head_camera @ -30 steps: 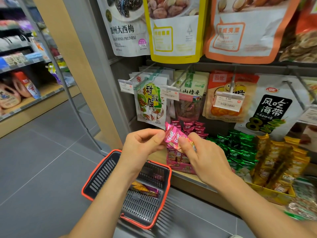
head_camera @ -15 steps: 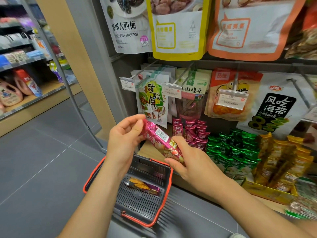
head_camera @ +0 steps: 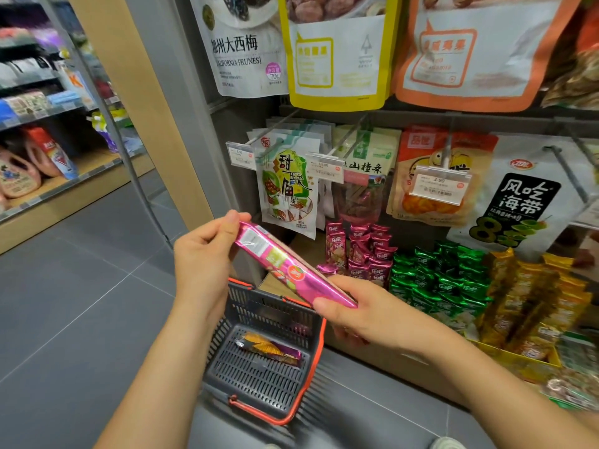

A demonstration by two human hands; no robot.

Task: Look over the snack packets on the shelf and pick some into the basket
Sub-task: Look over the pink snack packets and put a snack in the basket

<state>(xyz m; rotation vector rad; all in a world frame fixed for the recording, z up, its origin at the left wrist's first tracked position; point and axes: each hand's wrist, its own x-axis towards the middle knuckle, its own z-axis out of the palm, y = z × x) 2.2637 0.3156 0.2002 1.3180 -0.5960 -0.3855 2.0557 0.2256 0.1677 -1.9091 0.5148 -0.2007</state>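
Long shiny pink foil snack packet (head_camera: 293, 270) is held slanted between both hands, above the grey plastic basket with orange rim (head_camera: 311, 371). Left hand (head_camera: 202, 260) pinches its upper end, thumb on top. Right hand (head_camera: 366, 314) grips the lower end, fingers curled under. One orange-and-purple packet (head_camera: 269, 350) lies on the basket floor. Pink packets on the shelf (head_camera: 363, 251) sit just behind.

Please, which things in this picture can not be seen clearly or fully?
From the head view, the only one:
- Pink packet: the label print is too small to read, and its other side faces away.
- Right hand: the lower fingers are hidden under the pink packet.
- Orange packet in the basket: the name is too small to read.
- Yellow bag: its top is cut off by the upper edge.
- Bottles on the far shelf: the labels are blurred.
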